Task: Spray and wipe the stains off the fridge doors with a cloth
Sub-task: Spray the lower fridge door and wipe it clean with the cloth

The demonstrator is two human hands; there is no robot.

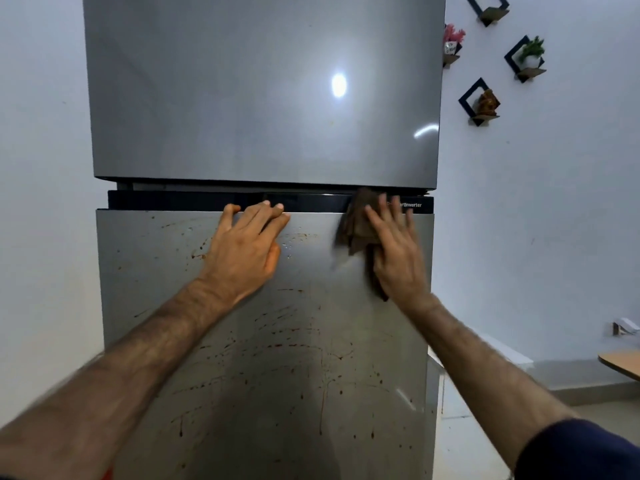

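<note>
A tall grey fridge fills the view. Its upper door [242,98] looks free of marks. The lower door [277,358] is covered in reddish-brown splatters and drips [294,334]. My right hand [398,251] lies flat on a folded brown cloth [358,223], pressing it against the lower door's top right corner, with the cloth reaching onto the black strip [173,199] between the doors. My left hand [246,244] rests flat on the lower door near its top, fingertips touching the black strip, holding nothing. No spray bottle is in view.
Small diamond-shaped wall shelves with plants [526,60] hang on the white wall right of the fridge. A wooden table edge [620,363] juts in at the lower right. A white wall stands left of the fridge.
</note>
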